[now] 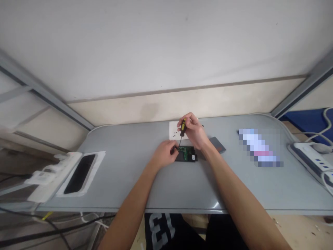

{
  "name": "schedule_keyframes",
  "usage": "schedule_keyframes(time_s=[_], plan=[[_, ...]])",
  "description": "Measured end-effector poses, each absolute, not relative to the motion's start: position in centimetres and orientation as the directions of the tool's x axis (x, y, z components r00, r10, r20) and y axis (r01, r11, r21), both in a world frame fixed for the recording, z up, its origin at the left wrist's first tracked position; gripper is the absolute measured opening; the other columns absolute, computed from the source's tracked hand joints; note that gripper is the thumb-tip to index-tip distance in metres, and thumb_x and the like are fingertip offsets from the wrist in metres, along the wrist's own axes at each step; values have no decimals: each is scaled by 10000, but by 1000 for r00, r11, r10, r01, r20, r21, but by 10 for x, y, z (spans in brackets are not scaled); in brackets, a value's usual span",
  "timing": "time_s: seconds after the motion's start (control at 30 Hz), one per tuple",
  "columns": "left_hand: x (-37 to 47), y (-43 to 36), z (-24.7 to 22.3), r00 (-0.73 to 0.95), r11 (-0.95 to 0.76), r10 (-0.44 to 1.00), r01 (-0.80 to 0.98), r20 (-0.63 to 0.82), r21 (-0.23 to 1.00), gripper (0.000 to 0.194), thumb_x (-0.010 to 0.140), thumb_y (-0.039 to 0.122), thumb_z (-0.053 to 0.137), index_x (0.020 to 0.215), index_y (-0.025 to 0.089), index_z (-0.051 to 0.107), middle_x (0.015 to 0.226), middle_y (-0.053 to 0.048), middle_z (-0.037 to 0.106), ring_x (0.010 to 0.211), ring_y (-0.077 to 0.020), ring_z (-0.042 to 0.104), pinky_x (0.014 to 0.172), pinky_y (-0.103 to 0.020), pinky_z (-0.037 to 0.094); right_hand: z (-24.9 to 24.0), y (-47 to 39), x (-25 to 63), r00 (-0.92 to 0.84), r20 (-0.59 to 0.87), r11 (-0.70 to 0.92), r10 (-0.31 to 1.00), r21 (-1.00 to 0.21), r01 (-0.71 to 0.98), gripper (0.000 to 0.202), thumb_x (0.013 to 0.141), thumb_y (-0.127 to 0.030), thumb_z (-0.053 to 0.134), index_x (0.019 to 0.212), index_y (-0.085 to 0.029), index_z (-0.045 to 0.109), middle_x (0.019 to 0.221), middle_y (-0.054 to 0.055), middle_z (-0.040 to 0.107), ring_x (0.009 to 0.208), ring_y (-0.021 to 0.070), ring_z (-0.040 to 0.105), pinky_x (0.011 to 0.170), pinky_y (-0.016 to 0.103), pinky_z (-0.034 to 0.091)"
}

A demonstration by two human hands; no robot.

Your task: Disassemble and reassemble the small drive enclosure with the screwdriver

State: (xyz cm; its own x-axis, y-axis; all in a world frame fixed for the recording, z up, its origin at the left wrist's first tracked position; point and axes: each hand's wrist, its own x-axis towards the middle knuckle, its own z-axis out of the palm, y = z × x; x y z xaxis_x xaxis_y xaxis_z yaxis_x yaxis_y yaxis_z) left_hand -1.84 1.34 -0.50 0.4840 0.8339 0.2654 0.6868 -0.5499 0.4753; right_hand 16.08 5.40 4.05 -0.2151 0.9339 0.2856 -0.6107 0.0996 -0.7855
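Note:
A black device with a bare green circuit board (186, 153) lies on the grey table at the centre. My right hand (194, 130) is closed round a black and yellow screwdriver (183, 127), whose thin shaft points down at the board's upper left part. My left hand (166, 152) is at the device's left end, its fingers pressed together around a small dark part that I cannot make out. Behind the device lies a white sheet (172, 131) with several small dark pieces on it, partly hidden by my right hand.
A dark grey flat panel (218, 145) lies beside my right wrist. Further right are a blurred-out phone-like object (260, 147) and a white power strip (312, 159). At the left, a black phone (80, 173) rests on white paper beside another power strip (56, 177) with plugs.

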Motion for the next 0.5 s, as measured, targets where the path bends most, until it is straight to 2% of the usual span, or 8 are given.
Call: schedule_keyframes(time_s=[0.07,0.17,0.3,0.4,0.5], plan=[[-18,14,-4,491,-547,835,690,250,474,131,810,89,518,839,206,570,718,0,552,683,-171,514,685,-298,401,41,54,164,-249,288,85,925,-793,-603,232,937,-439,653,877,-229,574,819,22,554,713,156,530,658,308,449],[-17,14,-3,491,-540,839,693,236,478,125,808,94,519,830,208,565,718,-1,553,680,-171,516,684,-297,400,39,52,159,-216,308,92,926,-742,-664,280,968,-490,591,875,-227,573,729,1,478,640,141,462,603,290,402],[-16,13,-3,483,-529,846,706,227,471,120,807,98,516,819,209,560,711,2,552,671,-169,515,677,-296,397,39,49,149,-154,315,120,937,-701,-702,229,977,-454,606,894,-261,515,639,-45,391,560,124,364,538,252,324],[-15,10,-4,449,-494,867,716,216,493,114,802,104,522,813,211,561,709,5,563,649,-161,508,645,-285,381,41,48,152,-150,314,132,938,-721,-680,259,944,-415,666,837,-253,496,696,-26,476,631,135,457,593,261,401],[-15,6,-5,396,-442,896,741,202,506,107,792,118,537,822,217,566,698,15,570,620,-153,489,608,-277,353,43,49,159,-210,297,98,931,-760,-642,286,935,-473,655,825,-230,551,796,19,543,729,159,525,673,306,467]])
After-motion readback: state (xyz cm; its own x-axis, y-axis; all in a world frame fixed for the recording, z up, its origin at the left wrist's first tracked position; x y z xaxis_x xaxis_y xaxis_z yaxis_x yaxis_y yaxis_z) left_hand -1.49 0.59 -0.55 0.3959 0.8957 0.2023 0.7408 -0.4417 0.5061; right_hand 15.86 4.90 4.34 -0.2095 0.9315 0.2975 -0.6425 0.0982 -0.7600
